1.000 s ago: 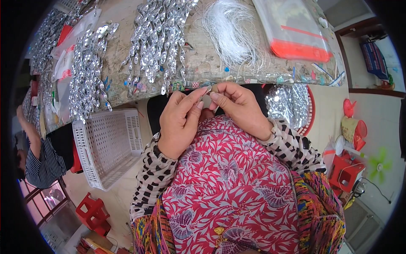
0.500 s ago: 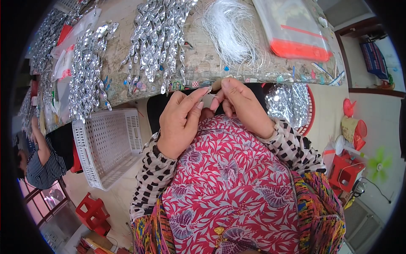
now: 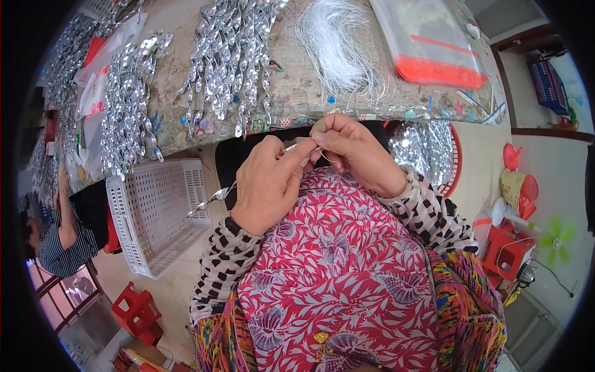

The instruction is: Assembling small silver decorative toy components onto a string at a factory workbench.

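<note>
My left hand (image 3: 266,183) is closed, thumb against forefinger, on a twisted silver strip (image 3: 218,194) whose loose end sticks out past the wrist to the left. Right beside it, my right hand (image 3: 361,154) pinches a thin white string (image 3: 326,156) that curves below the fingertips. The fingertips of both hands meet in front of the table edge, and they hide the place where strip and string come together. Beyond them on the table lies a loose bundle of white string (image 3: 338,46). Bunches of twisted silver strips (image 3: 229,56) hang over the table's front edge on the left.
Clear plastic bags with a red band (image 3: 440,71) lie on the worn table (image 3: 291,93) at right. Under its edge stand a white plastic crate (image 3: 158,211), left, and a red basket (image 3: 457,155) of silver strips, right. A co-worker (image 3: 65,242) sits at far left.
My fingertips have come together, the right hand shifting left. The strip's tail now shows clearly left of my left wrist. The co-worker's arm has moved slightly.
</note>
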`<state>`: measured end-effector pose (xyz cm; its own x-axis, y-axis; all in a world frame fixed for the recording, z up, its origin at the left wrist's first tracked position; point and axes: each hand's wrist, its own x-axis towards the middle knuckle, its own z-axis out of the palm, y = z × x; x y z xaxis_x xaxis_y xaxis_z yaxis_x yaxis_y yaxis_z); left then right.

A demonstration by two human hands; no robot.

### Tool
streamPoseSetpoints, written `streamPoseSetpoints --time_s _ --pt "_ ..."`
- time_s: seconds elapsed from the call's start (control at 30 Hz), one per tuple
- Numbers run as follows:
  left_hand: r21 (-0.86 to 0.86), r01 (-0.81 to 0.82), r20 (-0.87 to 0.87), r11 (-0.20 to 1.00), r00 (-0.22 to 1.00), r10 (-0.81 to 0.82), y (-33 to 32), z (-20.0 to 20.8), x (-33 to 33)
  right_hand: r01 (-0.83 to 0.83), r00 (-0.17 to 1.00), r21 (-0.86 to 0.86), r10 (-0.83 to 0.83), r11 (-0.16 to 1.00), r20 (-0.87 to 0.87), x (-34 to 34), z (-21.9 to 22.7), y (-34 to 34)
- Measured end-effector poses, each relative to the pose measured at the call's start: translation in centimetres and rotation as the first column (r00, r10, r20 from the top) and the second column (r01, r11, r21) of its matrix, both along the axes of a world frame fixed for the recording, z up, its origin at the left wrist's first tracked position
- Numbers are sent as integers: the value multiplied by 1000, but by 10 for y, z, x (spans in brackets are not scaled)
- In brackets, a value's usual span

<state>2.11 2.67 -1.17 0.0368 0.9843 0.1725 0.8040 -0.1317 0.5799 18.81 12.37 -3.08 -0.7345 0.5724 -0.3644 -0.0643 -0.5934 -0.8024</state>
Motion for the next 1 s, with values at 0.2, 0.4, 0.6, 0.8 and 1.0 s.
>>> streamPoseSetpoints --time_s 0.2,0.4,0.6,0.8,1.0 --pt "27 8 -24 1000 1000 -7 0 0 1 -3 1000 -73 3 997 -7 2 -2 3" --pt "62 9 -29 998 1000 -7 0 2 2 14 1000 -115 -15 993 -12 0 -1 4" --pt "101 14 -50 995 999 -9 1 1 2 16 1000 -54 -16 998 12 -1 -3 4" --pt "97 29 -69 995 997 -22 0 0 1 26 994 82 -35 996 103 -5 1 0" --pt "79 42 -92 996 995 -35 0 1 0 26 986 116 -45 993 163 -5 2 0"
